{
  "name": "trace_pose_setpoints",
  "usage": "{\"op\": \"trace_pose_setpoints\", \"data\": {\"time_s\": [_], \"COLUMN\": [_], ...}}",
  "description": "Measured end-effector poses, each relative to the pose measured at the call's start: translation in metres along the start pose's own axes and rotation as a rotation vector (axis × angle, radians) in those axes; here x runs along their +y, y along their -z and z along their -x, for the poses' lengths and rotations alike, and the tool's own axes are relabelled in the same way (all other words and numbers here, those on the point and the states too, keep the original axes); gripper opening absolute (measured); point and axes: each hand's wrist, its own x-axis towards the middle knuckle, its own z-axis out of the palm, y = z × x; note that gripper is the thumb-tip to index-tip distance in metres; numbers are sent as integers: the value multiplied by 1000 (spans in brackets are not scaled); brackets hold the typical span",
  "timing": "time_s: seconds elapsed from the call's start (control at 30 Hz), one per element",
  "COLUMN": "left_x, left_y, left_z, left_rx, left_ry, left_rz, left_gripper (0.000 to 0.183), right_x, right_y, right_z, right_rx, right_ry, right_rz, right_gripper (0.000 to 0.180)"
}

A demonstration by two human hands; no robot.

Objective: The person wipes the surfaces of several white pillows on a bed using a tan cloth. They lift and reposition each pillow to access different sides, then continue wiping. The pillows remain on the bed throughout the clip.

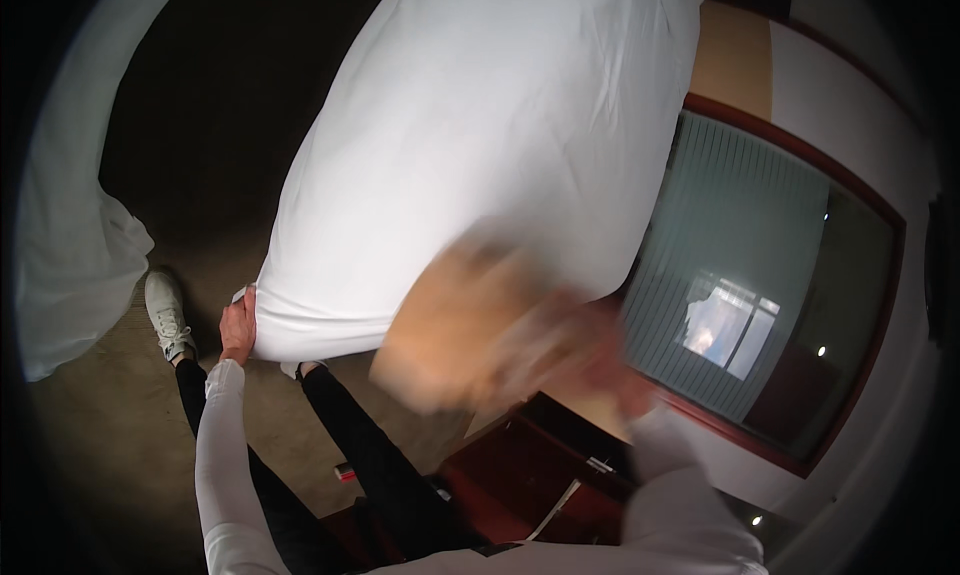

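A white sheet [487, 125] covers a long, narrow surface before me, stretched smooth over its near end with a few creases at the corner. My left hand [238, 327] grips the sheet at the near left corner, and a small white piece [241, 294] shows beside the fingers. On the right, my right hand [577, 342] is strongly blurred by motion. It holds a flat tan object [457, 327], also blurred, over the sheet's near right part; what it is cannot be made out. The support under the sheet is hidden.
Another white cloth [67, 275] hangs at the left. A window with a dark red frame [847, 417] lies to the right. Dark red wooden furniture [517, 470] stands close behind my legs. On the brown floor [300, 440] lies a small red-and-white object [345, 472].
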Motion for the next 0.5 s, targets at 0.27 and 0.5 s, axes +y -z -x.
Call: {"op": "trace_pose_setpoints", "data": {"time_s": [0.27,0.5], "left_x": [-5,262], "left_y": [73,148], "left_z": [51,27], "left_rx": [-35,301], "left_ry": [-227,-706], "left_rz": [-296,-154], "left_gripper": [19,32], "right_x": [8,133], "right_y": [225,31], "right_z": [-211,-21], "right_rx": [493,-5], "right_ry": [11,388], "right_rz": [670,659], "right_gripper": [37,40]}}
